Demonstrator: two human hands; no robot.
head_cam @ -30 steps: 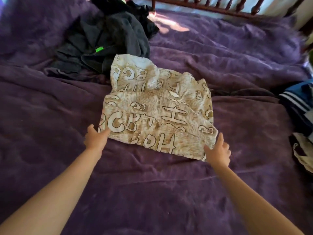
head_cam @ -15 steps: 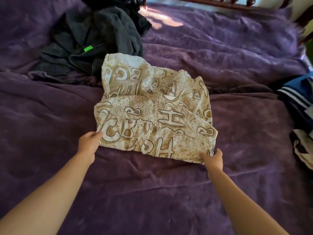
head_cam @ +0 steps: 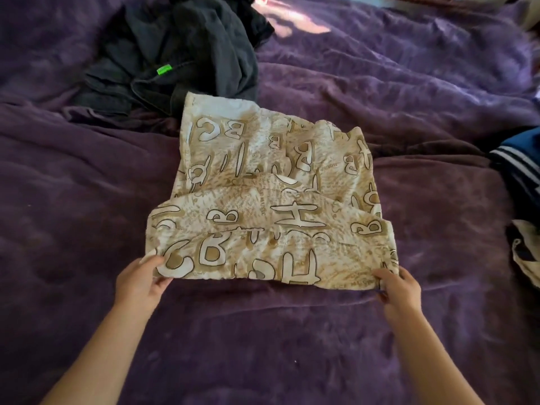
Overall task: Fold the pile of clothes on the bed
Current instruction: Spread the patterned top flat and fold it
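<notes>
A cream and tan cloth printed with large letters (head_cam: 271, 206) lies partly folded in the middle of the purple bed cover (head_cam: 87, 229). Its near part is doubled over the far part. My left hand (head_cam: 140, 283) pinches the near left corner of the cloth. My right hand (head_cam: 400, 290) pinches the near right corner. A dark grey pile of clothes (head_cam: 181, 54) with a small green tag lies behind the cloth, at the far left.
A navy garment with white stripes (head_cam: 520, 168) lies at the right edge of the bed. Below it sits a cream and dark item (head_cam: 526, 255). A wooden bed rail shows at the top edge.
Both hands have drawn the near edge of the lettered cloth a little toward me and to the left. The view has tilted down, so the bed rail has nearly left the frame.
</notes>
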